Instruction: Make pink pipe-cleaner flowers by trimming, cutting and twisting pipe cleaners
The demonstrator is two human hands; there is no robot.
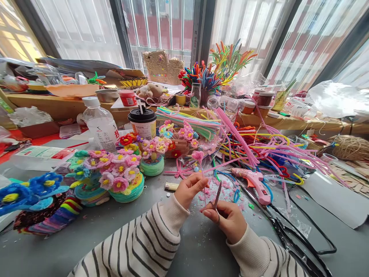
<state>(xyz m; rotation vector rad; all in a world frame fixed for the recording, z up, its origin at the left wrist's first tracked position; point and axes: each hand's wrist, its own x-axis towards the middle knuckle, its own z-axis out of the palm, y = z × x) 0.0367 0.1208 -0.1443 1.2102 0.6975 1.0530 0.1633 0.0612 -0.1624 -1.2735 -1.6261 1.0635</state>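
My left hand [188, 190] pinches the thin stem of a pink pipe-cleaner flower [198, 156], whose fuzzy bloom stands above my fingers. Below the fingers the pink stem runs down toward my right hand [226, 219]. That hand is closed around a pair of small scissors [217, 196], blades pointing up. My right fingertips are close to the stem's lower end; whether they touch it is hard to make out. Pink fuzz clippings [221, 188] lie scattered on the grey table behind my hands.
Pots of pipe-cleaner flowers [119, 175] stand to the left, with a plastic bottle [100, 127] and a lidded cup [142, 121] behind. A pink glue gun [256, 182] and its black cable [305, 242] lie right. Bundled pipe cleaners [239, 136] spread across the back.
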